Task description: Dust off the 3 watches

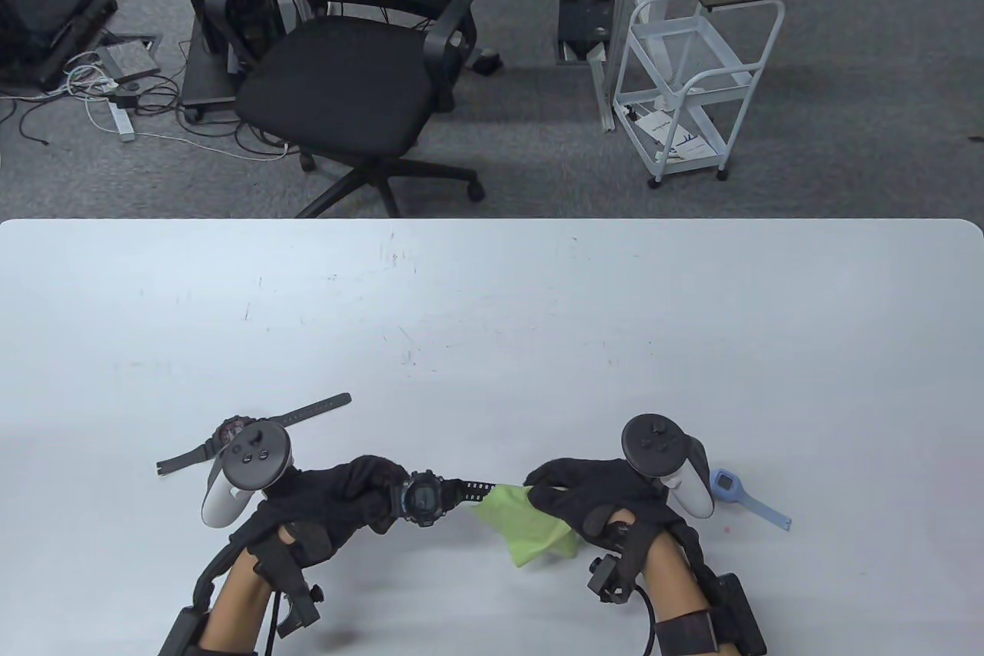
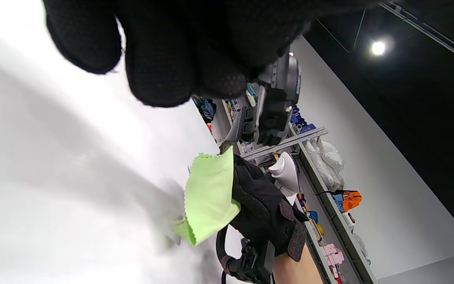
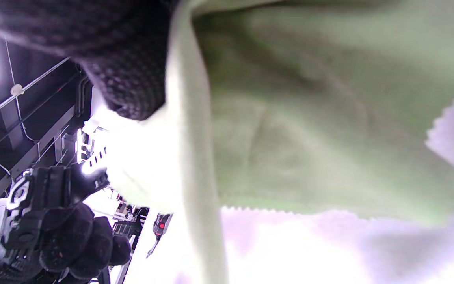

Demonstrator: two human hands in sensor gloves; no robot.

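My left hand (image 1: pixel 361 494) grips a black digital watch (image 1: pixel 420 498) by its case and holds it above the table; the same watch (image 2: pixel 274 102) hangs below my fingers in the left wrist view. My right hand (image 1: pixel 576 494) pinches a green cloth (image 1: pixel 523 525) around the end of that watch's strap (image 1: pixel 469 490). The cloth (image 3: pixel 309 118) fills the right wrist view. A second black watch (image 1: pixel 231 431) with a reddish face lies flat behind my left hand. A light blue watch (image 1: pixel 742 494) lies to the right of my right hand.
The white table (image 1: pixel 492 318) stretches away behind both hands. Beyond its far edge stand a black office chair (image 1: pixel 354 64) and a white trolley (image 1: pixel 692 71).
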